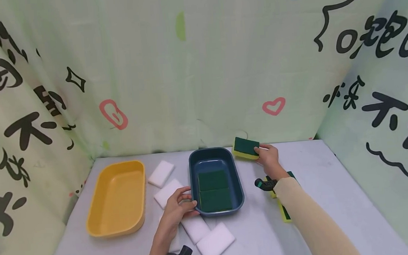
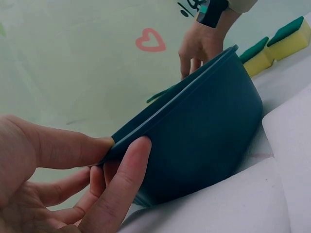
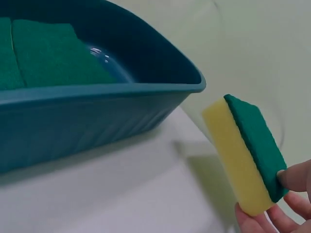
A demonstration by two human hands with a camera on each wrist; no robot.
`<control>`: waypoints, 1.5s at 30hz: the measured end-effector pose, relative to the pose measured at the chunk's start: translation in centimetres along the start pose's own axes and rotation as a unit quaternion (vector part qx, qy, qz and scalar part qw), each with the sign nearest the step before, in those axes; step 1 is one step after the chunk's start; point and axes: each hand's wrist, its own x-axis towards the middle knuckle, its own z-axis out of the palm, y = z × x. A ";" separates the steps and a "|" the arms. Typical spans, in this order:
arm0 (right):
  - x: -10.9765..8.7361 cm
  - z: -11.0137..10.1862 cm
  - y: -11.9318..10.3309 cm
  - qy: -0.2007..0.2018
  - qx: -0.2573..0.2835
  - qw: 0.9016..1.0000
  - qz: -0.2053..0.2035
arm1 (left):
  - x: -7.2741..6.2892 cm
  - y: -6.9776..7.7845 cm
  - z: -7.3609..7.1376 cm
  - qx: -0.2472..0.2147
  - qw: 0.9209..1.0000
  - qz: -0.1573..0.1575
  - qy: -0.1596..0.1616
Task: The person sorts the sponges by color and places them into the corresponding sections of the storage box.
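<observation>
My right hand [image 1: 269,160] pinches a green-and-yellow scouring sponge [image 3: 250,150] by one end, holding it above the table just right of the blue basin's far end. The left hand [image 1: 177,212] grips the near left rim of that blue basin [image 1: 240,198], thumb over the edge and fingers against the outer wall, as the left wrist view shows. Inside the basin two sponges [image 1: 213,181] lie side by side, green faces up. More green-and-yellow sponges [image 1: 285,212] rest on the table to the right, partly hidden by the right forearm.
A yellow basin [image 1: 142,195] stands on the left of the white table [image 1: 254,234]. Several white sponge blocks [image 1: 215,243] lie between the basins and in front of the blue one. A printed curtain [image 1: 194,84] hangs behind the table and along both sides.
</observation>
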 end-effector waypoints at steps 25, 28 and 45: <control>-2.0 2.2 -1.9 -0.058 0.019 0.997 -0.057 | -0.3 0.1 0.1 0.010 1.000 0.006 0.011; -2.4 2.5 -2.1 -0.066 -0.001 0.995 -0.078 | -0.2 0.1 0.2 0.012 1.000 0.006 0.013; -4.1 5.3 -2.2 -0.057 -0.139 0.972 -0.179 | -0.1 0.0 0.2 0.004 1.000 0.004 0.012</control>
